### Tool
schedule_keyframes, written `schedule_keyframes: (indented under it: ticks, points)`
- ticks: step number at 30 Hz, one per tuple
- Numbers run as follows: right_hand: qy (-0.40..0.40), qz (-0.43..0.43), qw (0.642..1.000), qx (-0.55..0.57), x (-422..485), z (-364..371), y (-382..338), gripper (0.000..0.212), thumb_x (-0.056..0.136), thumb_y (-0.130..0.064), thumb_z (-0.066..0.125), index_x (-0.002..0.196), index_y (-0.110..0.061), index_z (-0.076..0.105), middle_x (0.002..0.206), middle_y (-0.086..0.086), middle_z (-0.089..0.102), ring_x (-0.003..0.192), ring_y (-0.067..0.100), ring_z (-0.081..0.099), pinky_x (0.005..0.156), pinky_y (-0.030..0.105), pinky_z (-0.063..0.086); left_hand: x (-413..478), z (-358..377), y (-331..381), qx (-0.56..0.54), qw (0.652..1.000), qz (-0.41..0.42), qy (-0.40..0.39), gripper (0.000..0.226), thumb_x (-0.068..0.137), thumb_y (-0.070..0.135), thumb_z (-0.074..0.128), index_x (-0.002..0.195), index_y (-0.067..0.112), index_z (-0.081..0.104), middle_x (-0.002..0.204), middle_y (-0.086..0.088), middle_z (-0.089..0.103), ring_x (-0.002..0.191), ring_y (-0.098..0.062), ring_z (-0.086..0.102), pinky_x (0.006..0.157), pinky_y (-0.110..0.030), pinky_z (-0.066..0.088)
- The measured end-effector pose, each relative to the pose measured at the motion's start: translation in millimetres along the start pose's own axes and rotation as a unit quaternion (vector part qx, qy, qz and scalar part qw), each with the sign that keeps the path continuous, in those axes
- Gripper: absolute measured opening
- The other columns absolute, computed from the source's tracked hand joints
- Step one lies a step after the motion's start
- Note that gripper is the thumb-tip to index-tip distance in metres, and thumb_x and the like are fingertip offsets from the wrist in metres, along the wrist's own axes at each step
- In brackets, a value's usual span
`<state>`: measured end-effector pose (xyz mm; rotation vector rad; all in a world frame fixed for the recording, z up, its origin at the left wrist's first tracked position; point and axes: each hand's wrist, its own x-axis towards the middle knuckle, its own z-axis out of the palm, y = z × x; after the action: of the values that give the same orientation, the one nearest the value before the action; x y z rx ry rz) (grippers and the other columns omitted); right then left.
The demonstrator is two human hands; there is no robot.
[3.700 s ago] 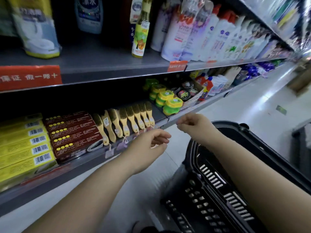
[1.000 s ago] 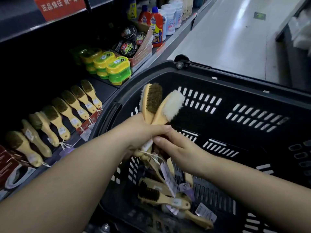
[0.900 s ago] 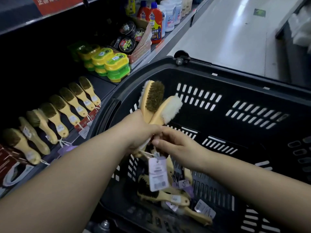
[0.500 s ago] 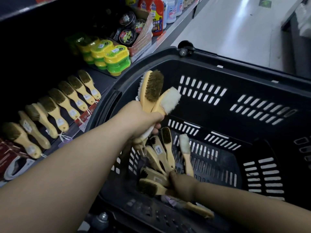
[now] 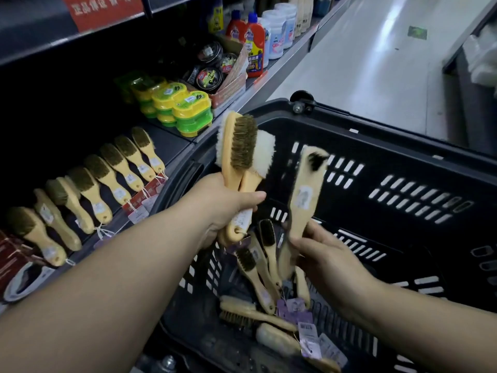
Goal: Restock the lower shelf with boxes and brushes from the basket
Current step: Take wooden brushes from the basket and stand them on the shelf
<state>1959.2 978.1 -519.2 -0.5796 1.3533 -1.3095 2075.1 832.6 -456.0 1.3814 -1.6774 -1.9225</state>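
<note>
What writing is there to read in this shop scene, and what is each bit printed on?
"正品保证 假一赔十": red sign on the upper shelf edge, with the character tops cropped, so this reading is likely rather than certain.
Sticker on the raised brush in the right hand: blurred.
Sticker on the bunched brushes in the left hand: unreadable.
Tags in the basket: a barcode shows, but the digits are too small.
Polish tins and red bottles: print too small.
</note>
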Motion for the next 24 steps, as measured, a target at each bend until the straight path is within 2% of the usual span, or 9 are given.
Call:
schedule_keyframes:
  ticks: [3, 5, 7, 12, 14, 17, 19, 21, 24]
  points:
    - [-0.038, -0.003, 0.995, 0.089, 6, 16, -21, 0.017, 0.09, -0.01, 0.052, 0.102, -0.012, 0.064, 0.082, 0.002, 0.068, 0.074, 0.013, 0.067, 0.066, 0.025, 0.055, 0, 1, -1, -0.005, 1.0, 0.001, -0.008, 0.023, 0.079, 0.017, 0.073, 0.099, 0.01, 0.065, 0.088, -0.008, 0.072, 0.079, -0.019, 0.068, 0.073, -0.034, 0.054]
    - [-0.062, 0.001, 0.995, 0.082, 12, 22, -28, 0.02, 0.092, -0.01, 0.051, 0.109, -0.007, 0.061, 0.095, 0.01, 0.071, 0.084, 0.02, 0.068, 0.076, 0.032, 0.058, 0, 3, -1, -0.026, 0.999, -0.002, -0.032, 0.026, 0.081, 0.02, 0.07, 0.105, 0.01, 0.066, 0.093, -0.01, 0.073, 0.087, -0.026, 0.069, 0.082, -0.042, 0.054]
    - [-0.077, -0.003, 0.997, 0.032, 17, 24, -31, 0.022, 0.093, -0.014, 0.05, 0.111, -0.004, 0.058, 0.098, 0.013, 0.07, 0.088, 0.026, 0.067, 0.081, 0.035, 0.057, -1, 3, -1, -0.042, 0.998, -0.001, -0.047, 0.03, 0.083, 0.023, 0.068, 0.109, 0.01, 0.065, 0.095, -0.01, 0.073, 0.088, -0.026, 0.069, 0.082, -0.042, 0.055]
    - [-0.083, -0.048, 0.977, -0.188, 27, 18, -40, 0.008, 0.092, -0.022, 0.052, 0.092, -0.014, 0.054, 0.063, -0.003, 0.062, 0.057, 0.01, 0.062, 0.055, 0.022, 0.052, -3, 0, -2, 0.048, 0.995, 0.0, -0.086, 0.041, 0.073, 0.02, 0.078, 0.111, 0.015, 0.063, 0.095, -0.012, 0.072, 0.087, -0.03, 0.069, 0.072, -0.044, 0.056]
    - [-0.078, -0.072, 0.953, -0.284, 30, 15, -41, 0.022, 0.083, -0.037, 0.057, 0.086, -0.015, 0.055, 0.061, -0.002, 0.061, 0.055, 0.012, 0.058, 0.053, 0.026, 0.049, -5, 0, -1, 0.064, 0.994, -0.008, -0.084, 0.04, 0.071, 0.015, 0.079, 0.108, 0.012, 0.065, 0.094, -0.015, 0.072, 0.085, -0.034, 0.069, 0.078, -0.051, 0.056]
    - [-0.067, -0.104, 0.936, -0.331, 35, 10, -34, 0.051, 0.067, -0.057, 0.059, 0.083, -0.008, 0.058, 0.07, 0.008, 0.061, 0.061, 0.017, 0.056, 0.056, 0.032, 0.046, -4, 1, 0, 0.155, 0.987, 0.01, -0.042, 0.038, 0.065, 0.021, 0.082, 0.099, 0.016, 0.066, 0.082, -0.013, 0.072, 0.07, -0.032, 0.068, 0.064, -0.042, 0.056]
    - [-0.122, -0.081, 0.93, -0.338, 39, 3, -19, 0.041, 0.073, -0.052, 0.06, 0.08, -0.012, 0.059, 0.07, 0.003, 0.059, 0.063, 0.014, 0.055, 0.058, 0.028, 0.046, -4, 2, 0, 0.198, 0.98, 0.016, -0.016, 0.038, 0.065, 0.023, 0.083, 0.098, 0.019, 0.066, 0.085, -0.007, 0.071, 0.076, -0.027, 0.068, 0.069, -0.036, 0.055]
    - [-0.183, -0.006, 0.888, -0.421, 42, -7, 12, 0.025, 0.084, -0.045, 0.058, 0.083, -0.02, 0.058, 0.077, -0.002, 0.06, 0.069, 0.008, 0.058, 0.062, 0.023, 0.048, -1, 1, 0, 0.2, 0.98, 0.008, 0.0, 0.034, 0.067, 0.023, 0.082, 0.096, 0.018, 0.066, 0.084, -0.005, 0.071, 0.073, -0.023, 0.067, 0.063, -0.03, 0.053]
    - [-0.204, 0.107, 0.754, -0.616, 38, -23, 80, 0.025, 0.096, -0.037, 0.045, 0.106, -0.016, 0.055, 0.1, 0.005, 0.062, 0.092, 0.022, 0.061, 0.076, 0.032, 0.048, -1, 1, 1, 0.184, 0.983, -0.017, 0.01, 0.03, 0.067, 0.026, 0.083, 0.089, 0.015, 0.065, 0.073, -0.009, 0.068, 0.051, -0.021, 0.06, 0.044, -0.023, 0.044]
